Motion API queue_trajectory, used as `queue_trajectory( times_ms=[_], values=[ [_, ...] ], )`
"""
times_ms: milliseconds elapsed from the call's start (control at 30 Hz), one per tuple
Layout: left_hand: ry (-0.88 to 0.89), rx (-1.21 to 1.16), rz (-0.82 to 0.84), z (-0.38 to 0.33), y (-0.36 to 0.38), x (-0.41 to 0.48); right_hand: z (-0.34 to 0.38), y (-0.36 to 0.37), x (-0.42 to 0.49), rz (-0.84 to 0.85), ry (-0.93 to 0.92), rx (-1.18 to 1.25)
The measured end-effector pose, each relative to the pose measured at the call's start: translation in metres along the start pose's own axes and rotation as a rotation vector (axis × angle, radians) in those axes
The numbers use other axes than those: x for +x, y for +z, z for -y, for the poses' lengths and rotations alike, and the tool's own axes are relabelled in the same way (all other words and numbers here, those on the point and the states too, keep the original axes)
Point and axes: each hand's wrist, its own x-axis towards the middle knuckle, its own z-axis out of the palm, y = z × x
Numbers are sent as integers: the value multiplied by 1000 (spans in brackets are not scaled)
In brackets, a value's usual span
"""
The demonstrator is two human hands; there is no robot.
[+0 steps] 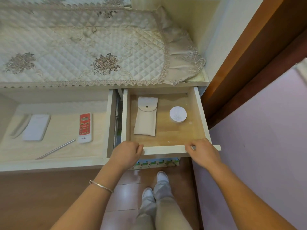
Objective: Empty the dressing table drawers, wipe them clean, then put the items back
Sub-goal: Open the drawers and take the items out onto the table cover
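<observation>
At the front panel of the pale wooden right-hand drawer (164, 149), seen from the head camera, the left hand (127, 152) and right hand (203, 151) each curled their fingers closed over its top edge. Inside lay a cream snap-flap fabric pouch (146, 119) and a round white lidded tin (178, 114), well apart; a level, even two-handed pull seemed best, so neither slid before being lifted out.

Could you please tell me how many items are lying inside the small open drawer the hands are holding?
2. A cream snap pouch lies on the left of the drawer, and a round white tin lies apart from it, to the right. The strip under the tabletop is hidden.
</observation>
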Motion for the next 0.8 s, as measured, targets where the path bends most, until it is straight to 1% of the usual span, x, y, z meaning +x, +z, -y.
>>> queue_trajectory(
  times_ms=[133,300,400,500,600,667,800],
  values=[
    [-12,33,-13,0,-4,8,1,-7,9,34,-16,-56],
    [-71,142,-28,-4,-8,32,6,-21,35,176,-10,-173],
    [-104,143,-35,-10,-9,51,11,-28,57,236,1,-196],
    [-149,43,-41,-16,-7,74,17,-29,79,198,-5,-171],
    [-180,-21,-24,-20,-1,97,22,-24,101,135,-71,-88],
    [-197,-50,-20,-22,6,112,21,-15,118,122,-125,-79],
    [-336,-103,10,-22,27,142,20,7,153,136,-155,-78]
  ],
)
